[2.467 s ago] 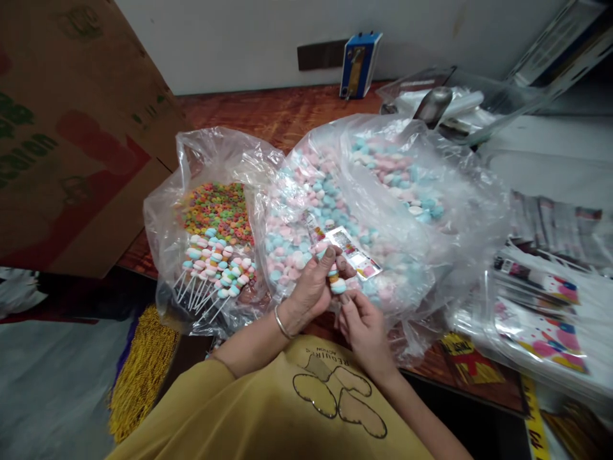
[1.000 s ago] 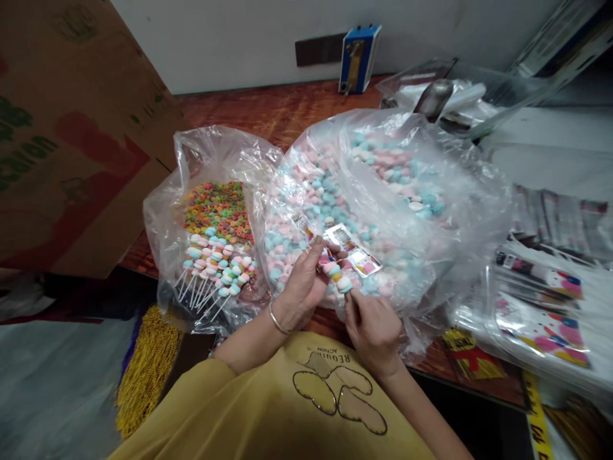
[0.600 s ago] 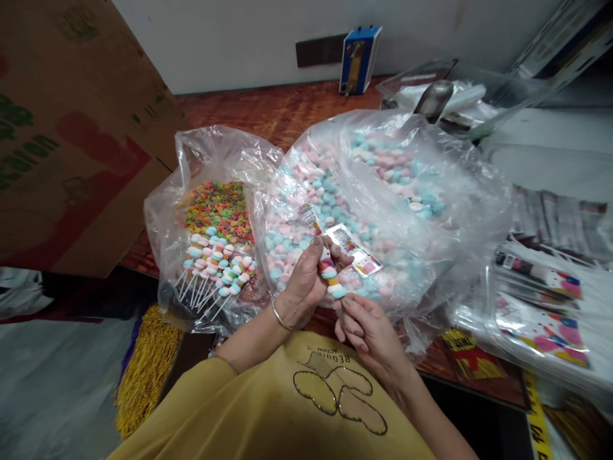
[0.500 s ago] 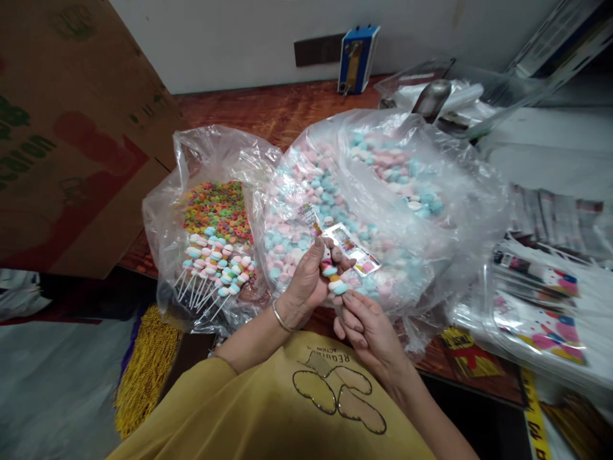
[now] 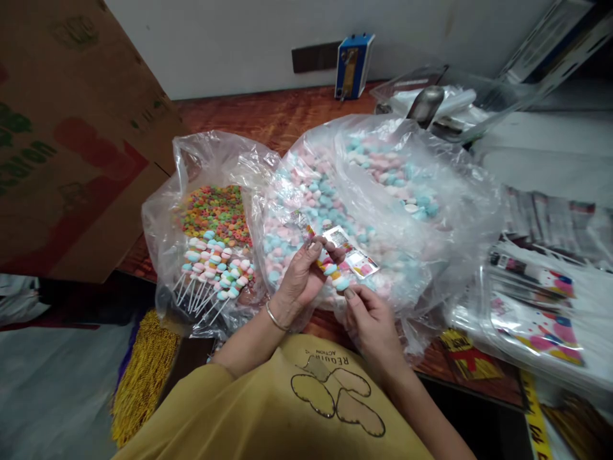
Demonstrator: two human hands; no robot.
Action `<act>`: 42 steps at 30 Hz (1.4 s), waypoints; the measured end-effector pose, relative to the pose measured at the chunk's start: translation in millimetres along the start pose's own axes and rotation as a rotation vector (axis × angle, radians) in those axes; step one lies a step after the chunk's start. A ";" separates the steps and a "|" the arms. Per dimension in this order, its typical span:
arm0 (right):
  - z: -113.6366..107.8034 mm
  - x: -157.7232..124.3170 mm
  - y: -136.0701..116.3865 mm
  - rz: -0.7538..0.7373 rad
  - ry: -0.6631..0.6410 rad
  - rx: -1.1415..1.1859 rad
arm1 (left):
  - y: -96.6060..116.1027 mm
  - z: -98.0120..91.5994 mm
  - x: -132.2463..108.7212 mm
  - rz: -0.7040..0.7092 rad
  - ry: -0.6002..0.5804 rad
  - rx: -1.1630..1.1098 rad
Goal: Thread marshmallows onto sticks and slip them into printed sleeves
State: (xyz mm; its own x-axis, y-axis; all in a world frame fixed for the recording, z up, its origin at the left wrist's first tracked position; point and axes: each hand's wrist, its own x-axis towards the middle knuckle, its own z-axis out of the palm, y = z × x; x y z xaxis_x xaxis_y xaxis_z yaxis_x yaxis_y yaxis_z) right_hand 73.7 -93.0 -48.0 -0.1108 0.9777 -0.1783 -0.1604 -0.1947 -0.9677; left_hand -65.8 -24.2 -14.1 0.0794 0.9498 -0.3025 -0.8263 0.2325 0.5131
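A short stick of blue, white and orange candy (image 5: 338, 279) is held between my two hands above the big bag of marshmallows. My right hand (image 5: 373, 319) pinches the stick's near end between thumb and fingertips. The fingers of my left hand (image 5: 301, 275) are closed on a small clear bag with coloured print (image 5: 326, 260), at the candy's far end. How far the candy sits inside that bag is hard to see. Just beyond my fingers another printed bag (image 5: 352, 252) lies on the marshmallows (image 5: 282, 246). Finished-looking candy sticks (image 5: 218, 262) lie in a pile at left.
Small ring-shaped candies (image 5: 215, 211) fill an open plastic bag (image 5: 160, 211) at left. Stacks of printed bags (image 5: 536, 329) lie at right. A clear tub with a metal scoop (image 5: 425, 105), a blue box (image 5: 353, 67) and a large cardboard carton (image 5: 86, 147) stand around.
My right hand has turned slightly, its fingers closer together at the stick's end. The candy has shifted slightly right, and my left hand has loosened its curl around it.
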 end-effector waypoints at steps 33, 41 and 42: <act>-2.3 -5.6 1.5 0.127 -0.180 0.094 | 13.1 12.5 5.5 -0.066 0.154 -0.068; -6.3 0.0 13.5 -0.836 0.146 -1.120 | -7.7 18.5 0.6 -0.063 0.189 -0.025; -3.6 1.7 13.2 -0.852 0.153 -1.152 | -14.1 17.6 -1.3 -0.059 0.172 -0.018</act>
State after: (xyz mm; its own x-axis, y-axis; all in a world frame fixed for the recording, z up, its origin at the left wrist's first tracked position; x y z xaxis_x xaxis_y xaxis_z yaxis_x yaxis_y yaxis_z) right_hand 74.9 -93.7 -61.8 -0.2705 0.7750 0.5712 0.7521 0.5404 -0.3771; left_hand -44.4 -25.0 -6.8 0.0325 0.8844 -0.4655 -0.8329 0.2814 0.4765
